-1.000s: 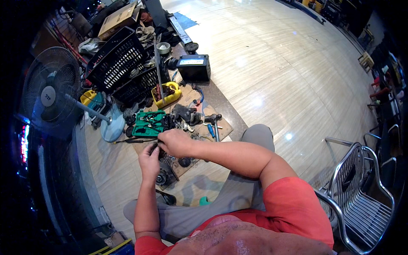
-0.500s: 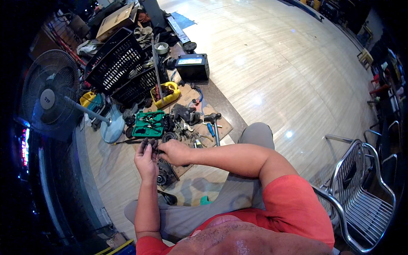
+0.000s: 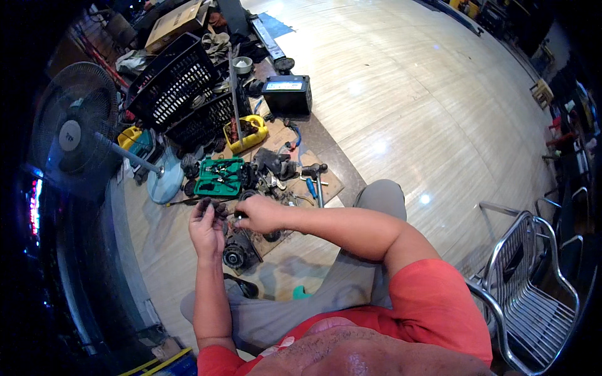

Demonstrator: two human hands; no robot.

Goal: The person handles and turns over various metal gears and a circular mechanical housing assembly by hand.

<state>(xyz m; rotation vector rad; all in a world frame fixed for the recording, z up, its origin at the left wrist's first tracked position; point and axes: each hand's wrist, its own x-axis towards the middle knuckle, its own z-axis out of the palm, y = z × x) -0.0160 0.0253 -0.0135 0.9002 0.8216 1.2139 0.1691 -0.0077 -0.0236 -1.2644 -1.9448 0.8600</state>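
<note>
My left hand (image 3: 207,227) is curled upward around a small dark piece, too small to make out, its fingertips blackened. Just right of it my right hand (image 3: 256,216) is closed, with something dark at its fingertips that I cannot name. Below both hands a round metal mechanical part (image 3: 235,255) lies on a stained wooden board (image 3: 279,244). Beyond them are an open green tool case (image 3: 219,177) with black-handled tools, a hammer (image 3: 317,182), a blue-handled tool (image 3: 310,187) and several greasy black parts.
A standing fan (image 3: 74,131) is at left. Black crates (image 3: 172,88), a yellow container with parts (image 3: 241,133) and a battery (image 3: 287,95) are behind the board. A metal chair (image 3: 530,285) stands at right. My bent legs surround the near board.
My left hand has moved left, away from my right hand, opening a gap between them and uncovering more of the round part below. My right hand has shifted slightly to the right.
</note>
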